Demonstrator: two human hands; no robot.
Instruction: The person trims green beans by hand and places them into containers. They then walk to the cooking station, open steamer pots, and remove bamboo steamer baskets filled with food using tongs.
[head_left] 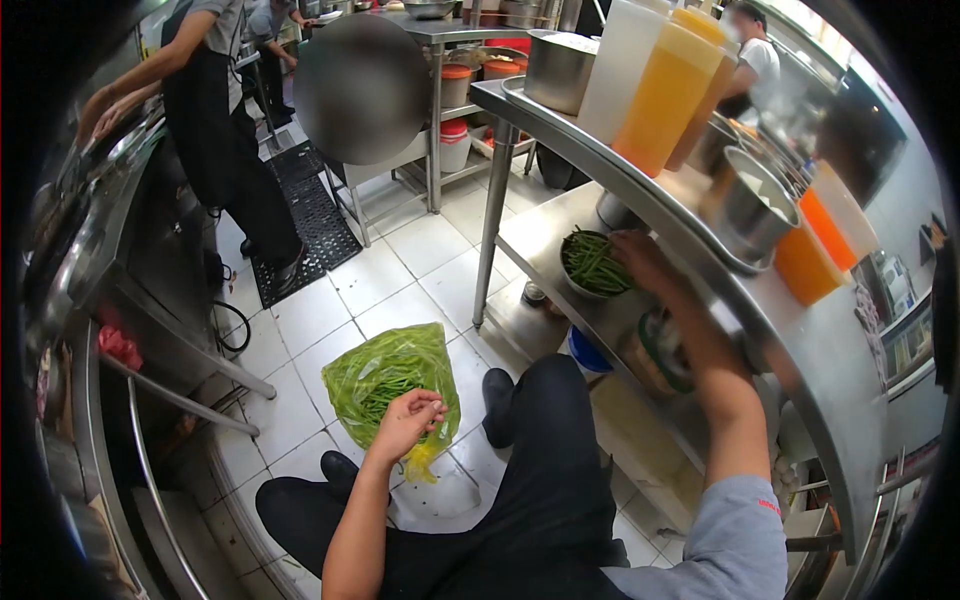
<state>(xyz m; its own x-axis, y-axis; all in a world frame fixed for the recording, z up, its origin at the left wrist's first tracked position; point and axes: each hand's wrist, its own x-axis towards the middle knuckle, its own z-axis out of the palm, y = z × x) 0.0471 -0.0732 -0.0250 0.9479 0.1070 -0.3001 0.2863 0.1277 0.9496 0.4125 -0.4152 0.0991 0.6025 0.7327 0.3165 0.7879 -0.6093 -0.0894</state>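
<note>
Green beans (596,262) fill a round metal bowl (570,284) on the lower shelf at my right. My right hand (637,258) reaches to the bowl's right side, its fingers bent together at the beans; their tips are partly hidden. On the floor between my feet lies a green-tinted plastic bag (350,372), spread open, with more green beans (392,395) inside. Above its near edge, my left hand (408,424) is closed, thumb and fingers curled together. Whatever may be in that pinch is too small to make out.
A steel table (650,185) overhangs the lower shelf (535,245), carrying squeeze bottles (665,95) and metal pots (560,70). Another steel counter (110,250) stands left. A person in a black apron (205,110) stands by a black floor mat (310,215); others work farther back.
</note>
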